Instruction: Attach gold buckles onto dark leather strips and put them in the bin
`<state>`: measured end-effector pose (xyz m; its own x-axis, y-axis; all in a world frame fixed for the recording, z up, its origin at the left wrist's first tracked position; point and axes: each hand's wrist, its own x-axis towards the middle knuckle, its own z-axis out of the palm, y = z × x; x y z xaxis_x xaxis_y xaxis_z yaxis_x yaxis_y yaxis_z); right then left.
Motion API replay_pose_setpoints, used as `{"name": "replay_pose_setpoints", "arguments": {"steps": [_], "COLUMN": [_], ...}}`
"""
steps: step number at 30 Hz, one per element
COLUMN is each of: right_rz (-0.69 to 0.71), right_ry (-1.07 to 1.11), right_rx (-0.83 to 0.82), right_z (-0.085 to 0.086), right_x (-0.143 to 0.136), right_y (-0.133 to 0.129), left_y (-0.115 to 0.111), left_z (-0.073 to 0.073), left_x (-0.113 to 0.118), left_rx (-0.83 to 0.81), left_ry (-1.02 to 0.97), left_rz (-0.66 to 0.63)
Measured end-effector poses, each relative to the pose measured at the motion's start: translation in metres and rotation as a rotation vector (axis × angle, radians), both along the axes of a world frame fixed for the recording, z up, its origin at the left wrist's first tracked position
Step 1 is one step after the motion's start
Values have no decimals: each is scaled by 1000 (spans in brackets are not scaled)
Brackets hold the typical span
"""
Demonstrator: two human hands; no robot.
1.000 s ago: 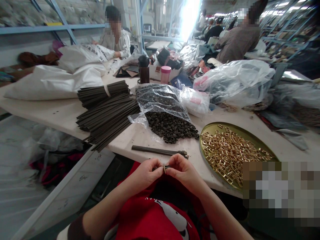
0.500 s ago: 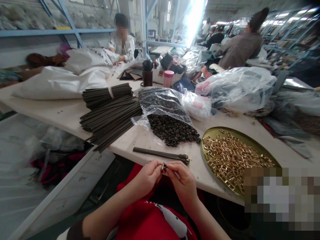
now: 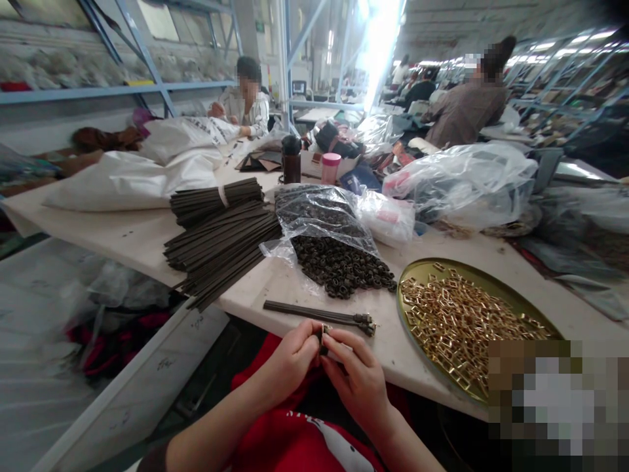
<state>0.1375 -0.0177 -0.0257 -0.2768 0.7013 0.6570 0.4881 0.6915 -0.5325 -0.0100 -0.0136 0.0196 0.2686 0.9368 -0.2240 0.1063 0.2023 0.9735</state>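
Left hand [image 3: 289, 360] and right hand [image 3: 361, 380] meet just below table edge [image 3: 246, 295], fingertips of both pinching small dark metal piece [image 3: 323, 337] between them. Finished strips [image 3: 319, 315] lie on table just beyond hands. Heap of dark rings [image 3: 344, 269] spills from plastic bag [image 3: 319, 213]; gold tray [image 3: 417, 269] of brass buckles [image 3: 466, 321] sits right. Bundled dark strips [image 3: 221, 229] lie left.

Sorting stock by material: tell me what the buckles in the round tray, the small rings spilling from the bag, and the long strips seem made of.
Gold rectangular buckles: likely polished plated metal, bright glints. Small dark rings: probably metal with a dull antique finish. Long dark flat strips: matte, perhaps leather or synthetic; unclear.
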Motion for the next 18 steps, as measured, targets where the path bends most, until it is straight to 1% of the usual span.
{"name": "replay_pose_setpoints", "arguments": {"steps": [2, 5, 7, 9, 11, 14, 18], "right_rz": [3, -9, -38, -77, -112, -136, -138], "right_ry": [-1, -3, -18, -31, -21, 41, 125], "right_rx": [-1, 3, 23, 46, 47, -13, -138], "right_z": [1, 3, 4, 5, 8, 13, 16], "right_x": [3, 5, 6, 5, 3, 0, -2], "right_y": [3, 9, 13, 17, 21, 22, 17], "left_y": [0, 1, 2, 4, 5, 6, 5], "left_z": [0, 1, 3, 2, 0, -7, -18], "left_x": [1, 2, 3, 4, 5, 5, 4], "left_rx": [51, 55, 67, 51, -10, -100, -126], "left_ry": [57, 109, 132, 128, 84, 10, -54], "left_rz": [-13, -34, -26, -20, -17, -9, 61]}}
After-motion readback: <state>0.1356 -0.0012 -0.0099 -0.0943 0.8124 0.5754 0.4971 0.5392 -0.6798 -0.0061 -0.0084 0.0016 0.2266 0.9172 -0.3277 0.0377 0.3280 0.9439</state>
